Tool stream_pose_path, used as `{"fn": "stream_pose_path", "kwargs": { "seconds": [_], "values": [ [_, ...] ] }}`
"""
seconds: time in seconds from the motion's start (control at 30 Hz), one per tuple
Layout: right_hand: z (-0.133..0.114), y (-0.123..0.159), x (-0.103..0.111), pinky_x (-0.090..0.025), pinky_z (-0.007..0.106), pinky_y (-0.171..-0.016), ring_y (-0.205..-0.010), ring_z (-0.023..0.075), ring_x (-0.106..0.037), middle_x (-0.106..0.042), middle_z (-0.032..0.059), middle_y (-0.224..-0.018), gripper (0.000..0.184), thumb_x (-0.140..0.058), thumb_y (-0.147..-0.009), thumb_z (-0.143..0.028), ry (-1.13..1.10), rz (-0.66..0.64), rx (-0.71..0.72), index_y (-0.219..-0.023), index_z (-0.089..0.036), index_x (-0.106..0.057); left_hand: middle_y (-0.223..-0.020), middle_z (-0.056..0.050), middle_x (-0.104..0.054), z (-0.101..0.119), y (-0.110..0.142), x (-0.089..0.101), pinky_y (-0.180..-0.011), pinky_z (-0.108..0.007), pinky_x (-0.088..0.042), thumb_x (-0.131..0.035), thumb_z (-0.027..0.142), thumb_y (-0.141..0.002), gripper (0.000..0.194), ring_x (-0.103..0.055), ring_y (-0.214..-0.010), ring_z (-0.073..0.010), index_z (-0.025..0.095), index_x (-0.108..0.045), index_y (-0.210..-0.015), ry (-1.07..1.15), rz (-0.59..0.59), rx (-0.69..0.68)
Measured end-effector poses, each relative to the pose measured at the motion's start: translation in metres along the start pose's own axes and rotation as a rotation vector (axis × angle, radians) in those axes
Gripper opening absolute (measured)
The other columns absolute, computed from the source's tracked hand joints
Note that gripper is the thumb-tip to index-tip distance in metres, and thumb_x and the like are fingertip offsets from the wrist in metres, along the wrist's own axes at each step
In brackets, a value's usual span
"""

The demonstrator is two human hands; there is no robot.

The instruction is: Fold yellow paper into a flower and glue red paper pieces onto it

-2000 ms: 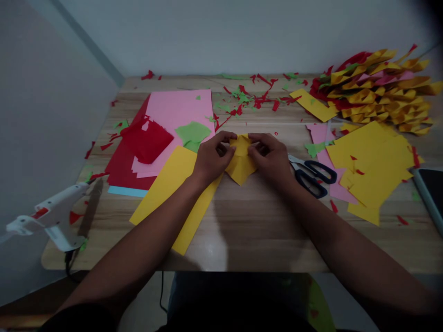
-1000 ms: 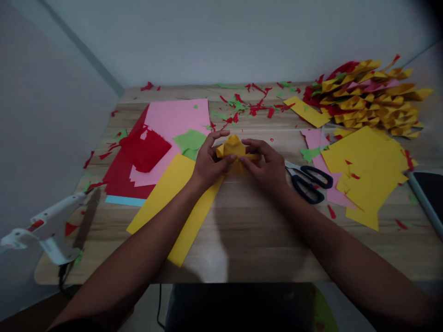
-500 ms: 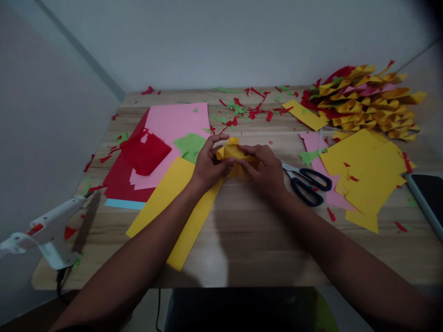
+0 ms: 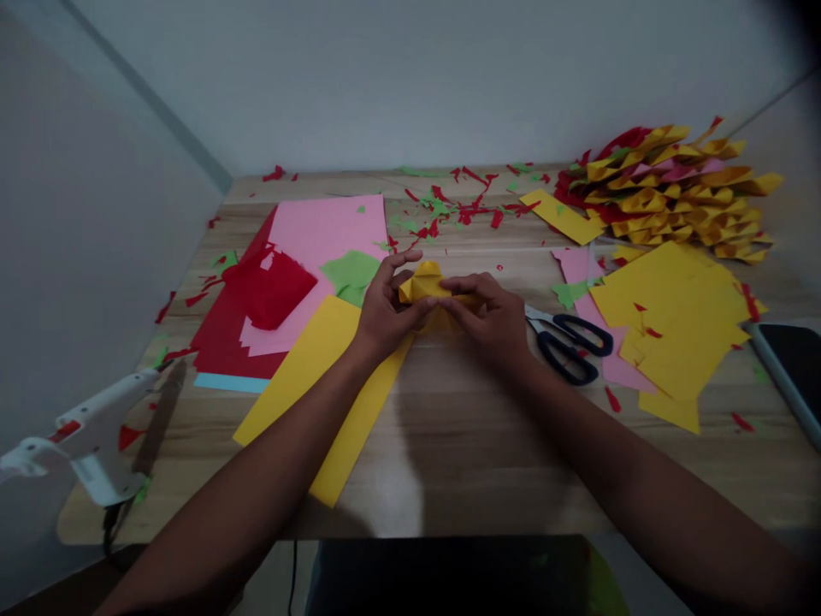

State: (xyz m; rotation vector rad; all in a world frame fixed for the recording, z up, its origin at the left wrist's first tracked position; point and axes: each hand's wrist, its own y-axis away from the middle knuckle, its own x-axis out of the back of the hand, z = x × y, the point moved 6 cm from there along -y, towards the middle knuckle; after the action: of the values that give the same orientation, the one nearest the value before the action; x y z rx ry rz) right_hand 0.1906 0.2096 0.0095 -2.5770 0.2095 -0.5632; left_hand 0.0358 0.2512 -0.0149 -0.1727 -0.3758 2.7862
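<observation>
A folded piece of yellow paper (image 4: pixel 426 281) with curled edges is held between my two hands above the middle of the table. My left hand (image 4: pixel 391 310) pinches its left side, thumb low and index finger raised along the back. On the other side, my right hand (image 4: pixel 491 312) grips it with thumb and fingers, the thumbs nearly meeting at the front. Part of the paper is hidden by my fingers. Beneath my left forearm lie long yellow paper strips (image 4: pixel 306 364). Scissors with dark handles (image 4: pixel 570 342) rest just right of my right hand.
Red paper (image 4: pixel 218 338), pink sheets (image 4: pixel 333 222) and green pieces (image 4: pixel 351 275) lie at left. A white glue gun (image 4: pixel 106 428) stands near the left edge. Yellow sheets (image 4: pixel 680 325), a phone (image 4: pixel 788 368) and a bundle of folded paper (image 4: pixel 680 192) are at right; scraps (image 4: pixel 471 205) litter the back.
The folded yellow paper has tipped slightly between my fingers, its top now looking flatter and more closed. Both hands keep almost the same place and grip.
</observation>
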Motion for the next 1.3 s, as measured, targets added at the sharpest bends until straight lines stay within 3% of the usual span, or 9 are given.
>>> {"fn": "stream_pose_path", "kwargs": {
  "seconds": [0.2,0.4,0.57,0.73,0.87,0.97,1.13,1.3],
  "values": [
    [0.000,-0.001,0.001,-0.053,0.036,-0.082,-0.087,0.0190,-0.068,-0.076,0.0023,-0.095,0.016,-0.071,-0.085,-0.025,-0.007,0.003,-0.002,-0.100,-0.025,-0.076,-0.087,0.002,-0.067,-0.001,-0.002,0.002,-0.060,-0.020,-0.052,-0.088,0.032,-0.068,0.067,-0.067,-0.069,-0.0115,0.028,-0.051,-0.123,0.155,-0.001,0.074],
    [-0.008,-0.001,0.003,-0.052,0.037,-0.085,-0.091,0.0201,-0.067,-0.077,0.0023,-0.097,0.018,-0.070,-0.087,-0.024,0.090,0.009,0.116,-0.104,-0.027,-0.075,-0.081,0.003,-0.070,-0.003,-0.004,0.004,-0.054,-0.020,-0.053,-0.089,0.027,-0.065,0.066,-0.067,-0.060,-0.0114,0.026,-0.053,-0.120,0.195,0.021,0.109],
    [-0.006,-0.001,0.003,-0.052,0.036,-0.085,-0.091,0.0190,-0.067,-0.076,0.0012,-0.096,0.018,-0.071,-0.087,-0.024,0.049,0.030,0.106,-0.103,-0.027,-0.075,-0.084,0.002,-0.072,-0.004,-0.003,0.001,-0.060,-0.021,-0.056,-0.088,0.026,-0.066,0.064,-0.068,-0.066,-0.0119,0.025,-0.053,-0.119,0.224,0.006,0.103],
    [0.000,0.001,0.002,-0.052,0.037,-0.087,-0.093,0.0199,-0.067,-0.073,0.0018,-0.096,0.019,-0.071,-0.085,-0.027,0.004,0.047,0.026,-0.105,-0.027,-0.072,-0.087,0.001,-0.069,-0.003,-0.002,0.000,-0.061,-0.022,-0.054,-0.090,0.027,-0.064,0.069,-0.068,-0.070,-0.0130,0.028,-0.052,-0.122,0.214,0.019,0.106],
    [0.014,0.001,0.003,-0.053,0.037,-0.085,-0.095,0.0203,-0.064,-0.066,0.0052,-0.106,0.039,-0.070,-0.084,-0.033,-0.067,0.123,-0.092,-0.121,-0.025,-0.060,-0.083,0.003,-0.066,-0.001,-0.002,0.006,-0.054,-0.023,-0.052,-0.091,0.032,-0.064,0.079,-0.062,-0.057,-0.0112,0.032,-0.046,-0.129,0.182,0.118,0.114],
    [0.028,0.000,-0.002,-0.055,0.034,-0.075,-0.089,0.0190,-0.063,-0.064,0.0052,-0.109,0.056,-0.072,-0.082,-0.042,-0.189,0.109,-0.198,-0.131,-0.028,-0.048,-0.076,0.004,-0.066,-0.001,-0.002,0.011,-0.057,-0.027,-0.055,-0.089,0.033,-0.066,0.082,-0.064,-0.057,-0.0136,0.032,-0.043,-0.133,0.194,0.179,0.141],
    [0.035,0.000,-0.013,-0.053,0.031,-0.068,-0.077,0.0169,-0.061,-0.062,0.0020,-0.098,0.073,-0.079,-0.074,-0.045,-0.281,0.005,-0.278,-0.134,-0.028,-0.041,-0.073,0.005,-0.064,-0.004,-0.002,0.013,-0.056,-0.024,-0.053,-0.084,0.033,-0.069,0.044,-0.063,-0.056,-0.0120,0.025,-0.055,-0.101,0.234,0.247,0.199],
    [0.031,-0.001,-0.005,-0.050,0.029,-0.066,-0.077,0.0144,-0.058,-0.060,0.0017,-0.099,0.055,-0.069,-0.082,-0.043,-0.259,0.102,-0.286,-0.130,-0.028,-0.047,-0.066,0.005,-0.063,-0.005,-0.004,0.014,-0.058,-0.018,-0.049,-0.083,0.025,-0.065,0.033,-0.060,-0.057,-0.0079,0.020,-0.052,-0.077,0.297,0.309,0.193]
  ]
}}
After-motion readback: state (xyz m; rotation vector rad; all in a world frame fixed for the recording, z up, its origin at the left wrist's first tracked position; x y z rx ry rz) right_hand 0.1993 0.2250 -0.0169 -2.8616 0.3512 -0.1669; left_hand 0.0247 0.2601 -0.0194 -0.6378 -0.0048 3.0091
